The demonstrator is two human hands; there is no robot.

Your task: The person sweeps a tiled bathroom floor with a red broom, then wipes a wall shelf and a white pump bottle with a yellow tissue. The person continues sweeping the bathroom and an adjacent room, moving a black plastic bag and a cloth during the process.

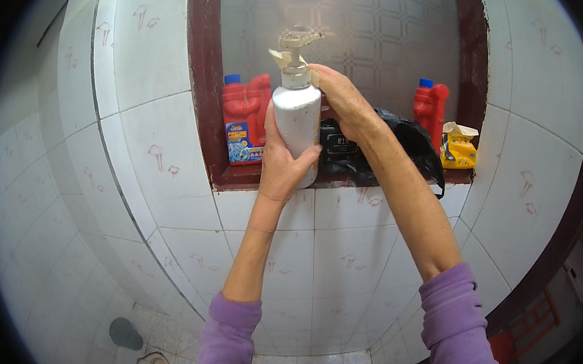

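Observation:
A white pump bottle [296, 114] stands upright at the window ledge, its top marked by a worn pump head [297, 40]. My left hand [283, 166] grips the lower body of the bottle, thumb across its front. Up at the neck, my right hand [339, 94] holds a pale cloth or wipe [282, 57] that wraps around behind the collar; the fingers of that hand are partly hidden behind the bottle.
Left on the dark red ledge [238, 182] is a red drain-cleaner bottle [245, 118]. To the right are a black plastic bag [401, 139], another red bottle [428, 113] and a yellow packet [458, 148]. Frosted glass [382, 41] stands behind; white tiled wall [342, 256] lies below.

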